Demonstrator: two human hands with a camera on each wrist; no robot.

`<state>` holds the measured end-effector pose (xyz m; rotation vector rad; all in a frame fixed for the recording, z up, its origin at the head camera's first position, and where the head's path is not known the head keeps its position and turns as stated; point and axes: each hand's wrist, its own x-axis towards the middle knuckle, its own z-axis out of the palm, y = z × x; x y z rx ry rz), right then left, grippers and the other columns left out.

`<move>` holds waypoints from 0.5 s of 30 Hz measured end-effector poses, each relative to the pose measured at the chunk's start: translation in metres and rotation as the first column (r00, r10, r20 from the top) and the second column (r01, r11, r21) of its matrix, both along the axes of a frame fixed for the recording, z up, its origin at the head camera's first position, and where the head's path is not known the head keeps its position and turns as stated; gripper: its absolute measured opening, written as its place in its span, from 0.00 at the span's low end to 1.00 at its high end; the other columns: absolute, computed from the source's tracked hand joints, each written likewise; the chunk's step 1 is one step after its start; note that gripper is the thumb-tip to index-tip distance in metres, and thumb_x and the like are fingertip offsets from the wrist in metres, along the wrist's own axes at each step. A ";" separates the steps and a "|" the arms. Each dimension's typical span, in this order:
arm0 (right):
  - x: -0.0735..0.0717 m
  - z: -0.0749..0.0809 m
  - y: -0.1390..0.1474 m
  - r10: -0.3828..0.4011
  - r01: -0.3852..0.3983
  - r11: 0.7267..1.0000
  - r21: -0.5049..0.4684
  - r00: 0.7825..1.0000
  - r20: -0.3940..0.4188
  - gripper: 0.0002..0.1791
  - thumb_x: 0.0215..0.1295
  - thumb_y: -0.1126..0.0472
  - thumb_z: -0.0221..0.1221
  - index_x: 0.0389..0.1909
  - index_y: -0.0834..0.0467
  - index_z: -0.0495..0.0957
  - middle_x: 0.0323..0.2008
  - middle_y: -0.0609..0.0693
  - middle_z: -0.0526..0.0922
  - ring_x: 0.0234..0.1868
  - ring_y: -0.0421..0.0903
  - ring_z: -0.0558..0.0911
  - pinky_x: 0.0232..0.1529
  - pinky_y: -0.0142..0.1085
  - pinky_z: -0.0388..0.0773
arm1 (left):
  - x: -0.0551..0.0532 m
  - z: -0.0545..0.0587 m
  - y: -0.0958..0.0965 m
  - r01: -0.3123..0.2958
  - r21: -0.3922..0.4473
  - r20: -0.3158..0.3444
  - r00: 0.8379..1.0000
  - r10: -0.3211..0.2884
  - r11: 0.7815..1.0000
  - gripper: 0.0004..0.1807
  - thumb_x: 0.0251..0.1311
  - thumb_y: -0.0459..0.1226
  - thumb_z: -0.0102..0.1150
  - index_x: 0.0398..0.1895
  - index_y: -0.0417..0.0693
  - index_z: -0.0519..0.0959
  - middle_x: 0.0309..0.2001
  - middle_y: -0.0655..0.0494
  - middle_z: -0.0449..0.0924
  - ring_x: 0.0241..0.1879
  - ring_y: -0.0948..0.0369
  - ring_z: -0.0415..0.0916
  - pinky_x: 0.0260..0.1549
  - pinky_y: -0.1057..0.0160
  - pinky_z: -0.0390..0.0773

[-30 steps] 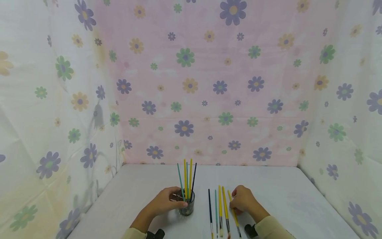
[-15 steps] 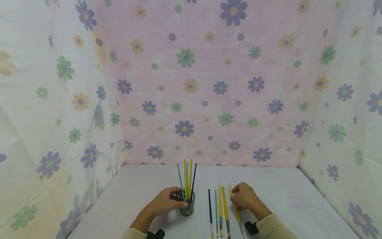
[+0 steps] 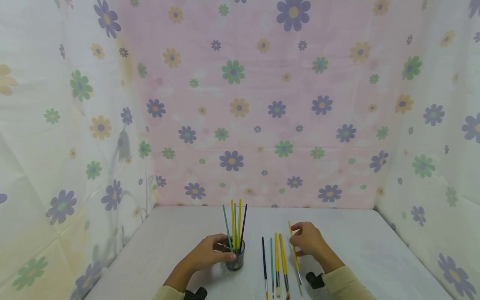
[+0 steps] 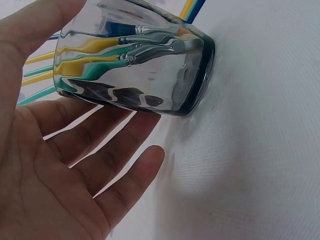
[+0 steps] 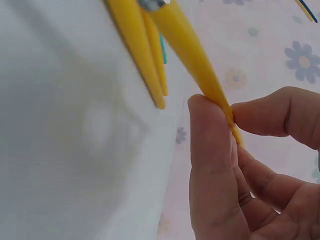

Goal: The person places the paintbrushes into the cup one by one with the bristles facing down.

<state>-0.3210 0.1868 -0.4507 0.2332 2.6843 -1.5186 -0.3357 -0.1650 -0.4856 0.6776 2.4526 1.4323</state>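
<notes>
My left hand [image 3: 205,253] holds a clear glass [image 3: 239,261] upright on the table, thumb on the near side and fingers round the other. Several paintbrushes [image 3: 232,221] with yellow, teal and dark blue handles stand in it, bristle ends down, as the left wrist view shows through the glass wall [image 4: 165,80]. My right hand [image 3: 309,242] pinches a yellow paintbrush [image 5: 195,55] near its handle end between thumb and fingers. This brush slants with its bristles toward me, its handle raised off the table.
Between the glass and my right hand lies a row of brushes: a dark blue brush [image 3: 264,258], a teal brush [image 3: 271,260] and two yellow ones, a left one [image 3: 277,254] and a right one [image 3: 283,254]. Flowered cloth [image 3: 262,137] surrounds the white table [image 3: 187,221].
My right hand has moved away from me, lifting the yellow paintbrush it pinches from its place at the right of the row. The left hand and glass have stayed put.
</notes>
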 end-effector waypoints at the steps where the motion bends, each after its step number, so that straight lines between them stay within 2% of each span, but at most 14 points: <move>1: 0.001 0.001 0.000 0.003 -0.003 1.000 -0.015 1.000 -0.017 0.27 0.59 0.69 0.64 0.61 0.67 0.75 0.41 0.58 0.81 0.37 0.50 0.83 0.27 0.41 0.87 | 0.000 0.000 0.000 0.001 0.000 0.000 1.000 -0.001 1.000 0.29 0.60 0.49 0.74 0.59 0.42 0.79 0.48 0.54 0.85 0.50 0.57 0.83 0.57 0.45 0.81; 8: 0.003 0.011 0.000 0.018 -0.025 0.997 -0.067 0.994 -0.110 0.27 0.61 0.68 0.62 0.64 0.62 0.74 0.42 0.58 0.81 0.37 0.50 0.83 0.27 0.43 0.87 | 0.001 0.002 0.000 0.005 0.006 0.011 1.000 -0.005 1.000 0.29 0.60 0.49 0.74 0.59 0.42 0.79 0.48 0.53 0.85 0.50 0.56 0.82 0.57 0.45 0.81; 15: 0.000 0.020 0.000 0.014 -0.033 0.990 -0.140 0.991 -0.130 0.24 0.66 0.67 0.60 0.64 0.58 0.74 0.44 0.58 0.80 0.37 0.50 0.83 0.30 0.45 0.87 | 0.002 0.003 0.001 0.000 0.002 0.014 1.000 0.000 1.000 0.29 0.60 0.49 0.74 0.59 0.43 0.79 0.48 0.53 0.85 0.50 0.56 0.82 0.57 0.44 0.81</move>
